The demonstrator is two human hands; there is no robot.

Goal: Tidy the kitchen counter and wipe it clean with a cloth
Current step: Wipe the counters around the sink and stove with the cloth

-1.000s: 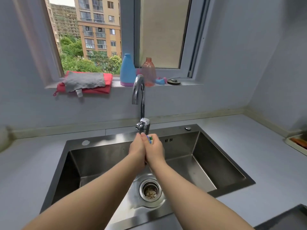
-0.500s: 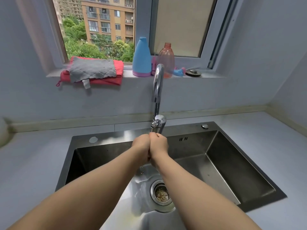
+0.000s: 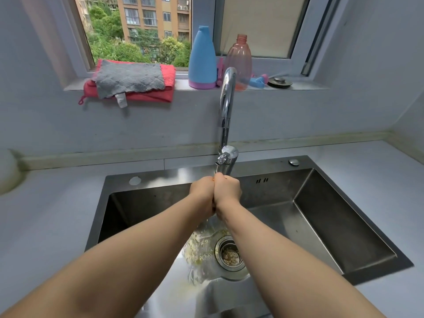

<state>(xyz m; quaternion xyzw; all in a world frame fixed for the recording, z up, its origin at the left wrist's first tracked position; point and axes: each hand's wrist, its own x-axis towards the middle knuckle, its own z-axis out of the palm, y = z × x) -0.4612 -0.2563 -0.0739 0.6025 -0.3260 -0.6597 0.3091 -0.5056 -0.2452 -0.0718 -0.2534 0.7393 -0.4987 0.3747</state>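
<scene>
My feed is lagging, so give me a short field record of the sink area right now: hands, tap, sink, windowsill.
left hand: closed, pressed against the right hand, over the sink
right hand: closed, under the tap; what it holds is hidden
tap: water splashing below the hands
sink: wet, scraps in the drain strainer
windowsill: grey cloth on red cloth, blue bottle, pink bottle

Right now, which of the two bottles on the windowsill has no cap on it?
The clear pink bottle, standing right of the opaque blue bottle. Its threaded neck is open at the top, while the blue one ends in a closed top.
</scene>
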